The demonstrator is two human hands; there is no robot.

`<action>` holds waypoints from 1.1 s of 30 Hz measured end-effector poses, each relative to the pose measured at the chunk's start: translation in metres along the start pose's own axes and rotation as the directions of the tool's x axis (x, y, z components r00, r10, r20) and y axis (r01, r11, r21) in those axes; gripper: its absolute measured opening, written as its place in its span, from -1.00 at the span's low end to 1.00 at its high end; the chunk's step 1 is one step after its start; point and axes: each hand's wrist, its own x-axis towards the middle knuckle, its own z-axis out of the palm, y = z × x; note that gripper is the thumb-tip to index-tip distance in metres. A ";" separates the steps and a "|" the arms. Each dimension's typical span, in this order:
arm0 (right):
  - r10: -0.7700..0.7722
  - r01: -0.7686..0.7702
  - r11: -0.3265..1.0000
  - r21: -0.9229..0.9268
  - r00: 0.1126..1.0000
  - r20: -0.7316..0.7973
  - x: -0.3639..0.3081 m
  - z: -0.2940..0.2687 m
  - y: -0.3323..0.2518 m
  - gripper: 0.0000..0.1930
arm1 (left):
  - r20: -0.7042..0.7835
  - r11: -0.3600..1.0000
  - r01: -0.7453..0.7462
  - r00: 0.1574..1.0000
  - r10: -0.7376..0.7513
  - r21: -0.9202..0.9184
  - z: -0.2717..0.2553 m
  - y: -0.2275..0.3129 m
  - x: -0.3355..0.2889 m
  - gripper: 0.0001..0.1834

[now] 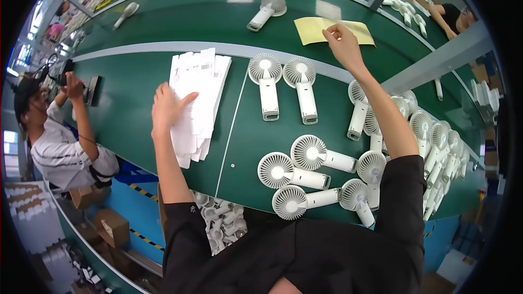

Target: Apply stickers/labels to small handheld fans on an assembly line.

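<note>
While left grip (168, 108) overlaps papers (202, 84), yellow sheet (310, 31) ahead, beneath right grip (344, 45)

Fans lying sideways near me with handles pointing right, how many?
3: the upper fan, the middle fan further left, and the lower fan nearest your body. Others may be hidden under your right forearm.

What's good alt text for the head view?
A person's left hand is at a stack of white papers on a green table; the right hand is over a yellow sheet farther away. White handheld fans lie at the centre and right.
</note>
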 end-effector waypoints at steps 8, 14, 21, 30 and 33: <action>-0.147 0.111 0.983 0.146 0.954 0.263 -0.046 0.020 -0.069 -0.75 | -0.006 0.870 -0.080 0.996 0.089 -0.487 -0.005 -0.014 -0.018 -0.07; -0.287 0.250 0.957 0.146 0.887 0.362 -0.093 0.004 -0.094 -0.79 | -0.168 0.905 -0.193 0.976 0.139 -0.378 0.020 -0.019 -0.015 -0.07; -0.409 0.422 0.902 0.089 0.772 0.487 -0.173 -0.036 -0.112 -0.77 | -0.408 0.931 -0.278 0.898 0.165 -0.235 0.022 -0.006 -0.043 -0.33; -0.436 0.580 0.814 -0.041 0.655 0.617 -0.309 -0.052 -0.106 -0.14 | -0.510 0.778 -0.599 0.737 0.443 -0.188 0.045 0.057 -0.183 -0.72; -0.399 0.571 0.815 -0.097 0.675 0.621 -0.325 -0.046 -0.096 -0.07 | -0.514 0.784 -0.530 0.794 0.325 -0.323 0.057 0.041 -0.222 -0.74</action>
